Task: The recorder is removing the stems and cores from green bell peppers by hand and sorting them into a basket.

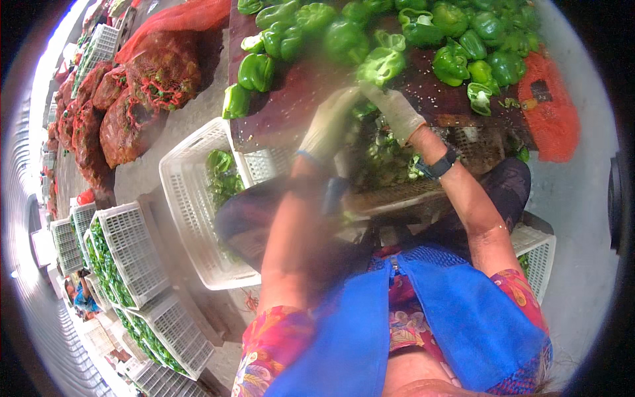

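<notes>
My left hand, in a pale glove and smeared by motion, reaches to the near edge of the dark red table. There its fingertips meet those of my right hand, gloved too, whose fingers are drawn together. What lies between the fingers is hidden; a bit of green shows just below them. A cut green bell pepper is right beyond the fingertips; whether they touch it I cannot tell. Whole bell peppers crowd the far side of the table. Below my hands, a crate holds green scraps and pepper cores.
A white crate with some green pieces stands at my left knee. Farther left are stacked crates of green produce and filled red mesh sacks. An orange mesh bag hangs over the table's right edge. Another white crate stands at my right.
</notes>
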`<act>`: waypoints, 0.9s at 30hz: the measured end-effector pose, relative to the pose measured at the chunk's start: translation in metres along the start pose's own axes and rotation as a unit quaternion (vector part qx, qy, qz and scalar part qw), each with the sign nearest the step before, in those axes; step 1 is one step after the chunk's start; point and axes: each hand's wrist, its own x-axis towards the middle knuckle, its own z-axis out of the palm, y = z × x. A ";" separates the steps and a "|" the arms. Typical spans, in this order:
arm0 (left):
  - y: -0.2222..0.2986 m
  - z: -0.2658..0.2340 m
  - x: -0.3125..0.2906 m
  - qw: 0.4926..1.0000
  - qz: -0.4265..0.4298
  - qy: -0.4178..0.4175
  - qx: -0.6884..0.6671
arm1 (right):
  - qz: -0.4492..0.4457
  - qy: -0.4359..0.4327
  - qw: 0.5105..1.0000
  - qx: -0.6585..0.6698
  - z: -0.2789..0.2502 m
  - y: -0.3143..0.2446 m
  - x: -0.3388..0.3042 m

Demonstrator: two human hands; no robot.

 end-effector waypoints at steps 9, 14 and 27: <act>0.030 0.013 -0.006 0.962 -0.059 0.106 0.243 | 0.093 0.026 0.993 0.074 0.012 -0.012 0.005; 0.009 0.013 -0.002 0.996 -0.022 0.086 0.026 | -0.010 0.137 0.976 0.171 0.018 -0.011 0.006; -0.017 0.032 0.005 0.853 -0.080 0.046 -0.514 | 0.209 0.133 0.870 0.427 0.033 -0.011 0.027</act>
